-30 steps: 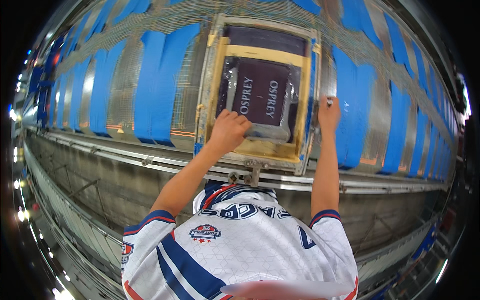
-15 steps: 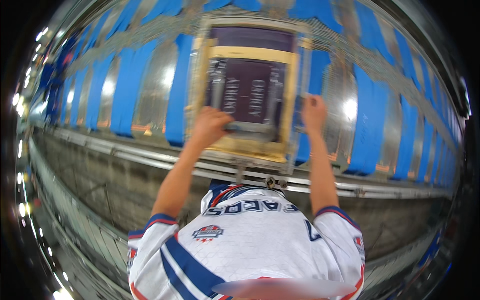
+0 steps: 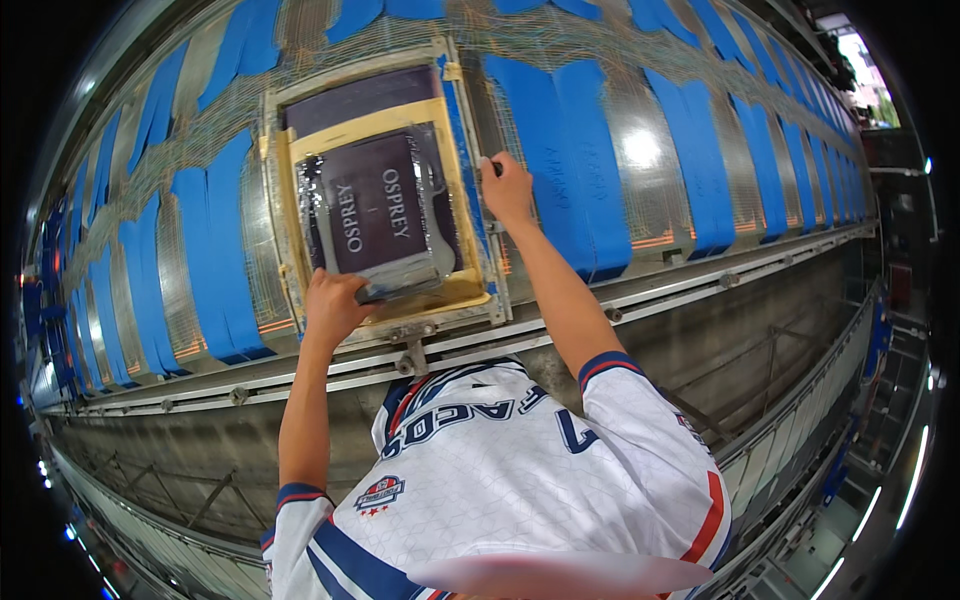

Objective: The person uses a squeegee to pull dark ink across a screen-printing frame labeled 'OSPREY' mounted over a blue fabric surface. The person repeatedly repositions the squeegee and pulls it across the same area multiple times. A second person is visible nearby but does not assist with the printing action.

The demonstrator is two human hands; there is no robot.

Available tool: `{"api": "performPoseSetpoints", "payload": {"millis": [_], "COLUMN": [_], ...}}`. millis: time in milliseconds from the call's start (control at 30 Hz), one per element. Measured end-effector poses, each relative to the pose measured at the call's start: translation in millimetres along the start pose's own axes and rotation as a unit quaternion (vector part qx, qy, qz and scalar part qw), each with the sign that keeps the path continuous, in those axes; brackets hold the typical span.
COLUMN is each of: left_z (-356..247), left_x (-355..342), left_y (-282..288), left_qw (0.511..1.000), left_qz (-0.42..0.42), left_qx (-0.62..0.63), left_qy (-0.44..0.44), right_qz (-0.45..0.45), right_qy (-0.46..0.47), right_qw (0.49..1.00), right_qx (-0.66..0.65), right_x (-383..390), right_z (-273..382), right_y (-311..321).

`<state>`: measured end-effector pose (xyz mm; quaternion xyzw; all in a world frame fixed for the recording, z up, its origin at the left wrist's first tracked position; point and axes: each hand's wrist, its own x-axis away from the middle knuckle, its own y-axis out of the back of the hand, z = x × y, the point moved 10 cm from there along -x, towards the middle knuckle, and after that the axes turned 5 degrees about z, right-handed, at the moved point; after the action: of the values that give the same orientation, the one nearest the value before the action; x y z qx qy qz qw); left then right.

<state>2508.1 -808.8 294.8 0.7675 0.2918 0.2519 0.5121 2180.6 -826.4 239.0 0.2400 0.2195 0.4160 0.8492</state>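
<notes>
Head view: the frame (image 3: 352,68) lies tilted across the tabletop (image 3: 640,190), the bracket (image 3: 408,358) at its near end over the metal rail (image 3: 680,312), probably to keep it square to that edge. The left hand (image 3: 333,308) is curled at the frame's near-left corner, closed on the end of a grey bar (image 3: 405,276) lying inside, perhaps to control it from one end. The right hand (image 3: 508,190) is fisted just beside the right side, around a small dark piece; I cannot tell whether that joins the frame. Yellow tape (image 3: 365,125) borders the dark panel, likely sealing its margins. Blue pieces (image 3: 560,170) lie alongside, spaced apart, seemingly to stay flat.
</notes>
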Motion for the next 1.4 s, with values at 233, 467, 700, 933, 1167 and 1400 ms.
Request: {"api": "performPoseSetpoints", "payload": {"millis": [233, 467, 700, 933, 1167, 1400], "left_z": [65, 107, 101, 27, 56, 115], "left_x": [-103, -204, -199, -48, -111, -224], "left_y": [32, 66, 60, 7, 41, 72], "left_qw": [0.999, 0.999, 1.000, 1.000, 0.999, 0.998], "left_qz": [0.023, 0.042, 0.013, 0.018, -0.031, -0.043], "left_qx": [-0.022, -0.001, -0.022, 0.007, -0.027, -0.032], "left_qy": [0.001, 0.016, 0.011, -0.012, -0.023, -0.031], "right_qz": [0.160, 0.402, 0.393, 0.417, 0.399, 0.422], "right_qy": [-0.050, 0.162, 0.234, 0.270, 0.286, 0.198], "right_qw": [0.979, 0.898, 0.865, 0.845, 0.839, 0.854], "right_qx": [0.114, 0.076, 0.207, 0.197, 0.234, 0.232], "right_x": [-27, -81, -68, 96, 22, -98], "right_z": [10, 161, 155, 147, 164, 161], "right_y": [-28, -114, -153, -93, -111, -161]}}
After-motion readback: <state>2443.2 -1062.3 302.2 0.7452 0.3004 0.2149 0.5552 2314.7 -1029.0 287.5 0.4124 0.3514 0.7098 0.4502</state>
